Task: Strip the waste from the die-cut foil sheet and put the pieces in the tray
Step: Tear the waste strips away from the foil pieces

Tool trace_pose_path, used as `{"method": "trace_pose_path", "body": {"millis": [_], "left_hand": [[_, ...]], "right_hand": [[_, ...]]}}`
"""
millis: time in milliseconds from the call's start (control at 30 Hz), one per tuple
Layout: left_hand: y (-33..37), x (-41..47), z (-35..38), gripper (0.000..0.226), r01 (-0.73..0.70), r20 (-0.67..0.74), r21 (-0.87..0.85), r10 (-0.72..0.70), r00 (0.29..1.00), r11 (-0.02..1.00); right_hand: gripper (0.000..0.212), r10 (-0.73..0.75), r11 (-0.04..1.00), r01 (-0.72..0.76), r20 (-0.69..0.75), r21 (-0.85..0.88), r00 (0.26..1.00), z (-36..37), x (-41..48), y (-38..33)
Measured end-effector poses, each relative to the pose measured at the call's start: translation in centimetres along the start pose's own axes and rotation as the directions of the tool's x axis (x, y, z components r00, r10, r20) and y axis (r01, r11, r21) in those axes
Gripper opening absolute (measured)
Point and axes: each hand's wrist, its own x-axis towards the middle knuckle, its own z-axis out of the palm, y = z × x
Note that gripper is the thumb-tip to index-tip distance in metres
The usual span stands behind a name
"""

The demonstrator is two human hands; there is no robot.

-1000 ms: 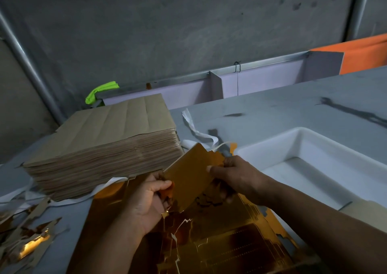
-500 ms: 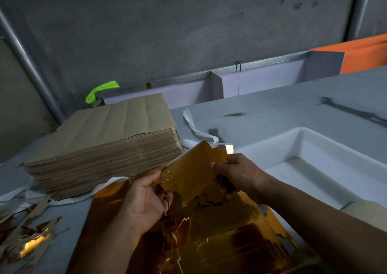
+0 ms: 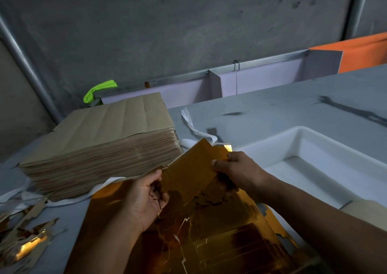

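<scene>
The left hand [image 3: 146,198] pinches the gold foil piece [image 3: 193,174] at its 8 o'clock corner, the right hand [image 3: 237,172] grips its 3 o'clock edge, above the die-cut foil sheet [image 3: 222,244], with the white tray [image 3: 326,154] at 3 o'clock.

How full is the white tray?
Mostly empty: the tray shows a bare white floor. Whether the tan piece at its near end lies inside, cannot tell.
</scene>
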Motion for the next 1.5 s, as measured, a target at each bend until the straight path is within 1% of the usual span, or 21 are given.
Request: {"method": "trace_pose_path", "body": {"millis": [67, 167, 233, 267, 333, 367, 400, 433, 467, 533, 567, 633, 733, 767, 833, 867, 1033, 1133, 1200, 1300, 1500], "left_hand": [[0.1, 0.4, -0.5, 0.011, -0.006, -0.049, -0.048, 0.003, 0.999, 0.999], [0.5, 0.9, -0.9, 0.003, -0.081, -0.151, -0.057, 0.071, 0.986, 0.995], [0.7, 1.3, -0.9, 0.011, -0.136, -0.229, 0.186, 0.177, 0.957, 0.973], [0.7, 1.4, -1.0, 0.022, -0.132, -0.261, 0.398, 0.25, 0.932, 0.908], [0.9, 1.3, -0.9, 0.046, -0.089, -0.277, 0.749, 0.432, 0.859, 0.657], [1.0, 1.0, -0.7, 0.051, -0.113, -0.241, 0.817, 0.513, 0.824, 0.565], [1.0, 0.7, -0.3, 0.052, -0.171, -0.188, 0.835, 0.563, 0.805, 0.523], [1.1, 0.4, 0.1, 0.049, -0.227, -0.136, 0.824, 0.57, 0.81, 0.519], [1.1, 0.1, 0.6, 0.042, -0.28, -0.092, 0.775, 0.539, 0.837, 0.567], [1.2, -0.9, 1.7, 0.028, -0.275, -0.036, 0.552, 0.352, 0.935, 0.787], [1.1, -1.3, 2.1, 0.03, -0.228, 0.022, 0.428, 0.243, 0.97, 0.874], [0.8, -1.8, 2.6, 0.056, -0.14, 0.126, 0.316, 0.104, 0.986, 0.938], [-0.1, -1.6, 2.9, 0.089, -0.102, 0.138, 0.271, 0.067, 0.988, 0.957], [-0.2, -1.5, 3.0, 0.086, -0.102, 0.119, 0.263, 0.072, 0.99, 0.96], [-0.3, -1.3, 3.1, 0.058, -0.122, 0.106, 0.256, 0.097, 0.99, 0.959], [-0.3, -1.2, 3.0, 0.052, -0.127, 0.109, 0.247, 0.102, 0.989, 0.961], [-0.3, -1.1, 3.0, 0.058, -0.181, 0.077, 0.165, 0.17, 0.982, 0.97], [0.0, -0.7, 3.0, 0.053, -0.214, -0.018, 0.091, 0.216, 0.976, 0.973], [0.2, -0.7, 3.0, 0.051, -0.222, -0.09, 0.067, 0.227, 0.97, 0.973], [0.3, -0.5, 3.0, 0.052, -0.219, -0.151, 0.075, 0.228, 0.962, 0.973], [-0.3, -0.2, 3.9, 0.054, -0.224, -0.181, 0.089, 0.237, 0.954, 0.97]], "right_hand": [[0.025, -0.002, 1.0, 0.002, -0.012, 0.026, 1.0, -0.1, 0.0, -0.1], [0.026, 0.0, 0.999, 0.0, -0.01, 0.038, 1.0, 0.0, 0.0, -0.1], [0.026, -0.004, 0.999, 0.005, -0.013, 0.052, 1.0, 0.0, 0.0, -0.1], [0.026, -0.008, 0.998, 0.009, -0.015, 0.063, 1.0, 0.0, 0.0, -0.1], [0.026, -0.021, 0.996, 0.022, -0.016, 0.087, 1.0, -0.1, -0.1, -0.2], [0.025, -0.023, 0.995, 0.025, -0.02, 0.099, 1.0, -0.1, -0.1, -0.2], [0.025, -0.023, 0.993, 0.025, -0.026, 0.114, 0.999, -0.1, -0.1, -0.2], [0.024, -0.021, 0.991, 0.025, -0.031, 0.129, 0.999, -0.1, 0.0, -0.2], [0.023, -0.02, 0.99, 0.025, -0.034, 0.142, 0.999, -0.1, 0.0, -0.2], [0.02, -0.03, 0.987, 0.035, -0.033, 0.157, 0.999, -0.2, 0.0, -0.2], [0.019, -0.038, 0.986, 0.043, -0.034, 0.16, 0.999, -0.2, -0.1, -0.2], [0.019, -0.054, 0.986, 0.06, -0.041, 0.154, 0.998, -0.3, -0.1, -0.2], [0.019, -0.069, 0.985, 0.075, -0.043, 0.154, 0.997, -0.4, 0.1, 0.0], [0.017, -0.072, 0.984, 0.078, -0.044, 0.159, 0.996, -0.5, 0.2, 0.0], [0.013, -0.078, 0.983, 0.085, -0.047, 0.163, 0.996, -0.6, 0.4, 0.1], [0.011, -0.083, 0.983, 0.089, -0.044, 0.161, 0.996, -0.6, 0.5, 0.2], [0.012, -0.119, 0.976, 0.125, -0.044, 0.179, 0.992, -0.5, 0.6, 0.4], [0.023, -0.095, 0.948, 0.119, -0.093, 0.294, 0.991, -0.4, 0.9, 0.5], [0.031, -0.07, 0.952, 0.106, -0.132, 0.287, 0.989, -0.6, 1.2, 0.5], [0.03, -0.053, 0.972, 0.09, -0.171, 0.217, 0.984, -0.5, 1.6, 0.6], [0.024, -0.055, 0.956, 0.113, -0.215, 0.27, 0.975, -0.9, 1.6, 0.6]]}}
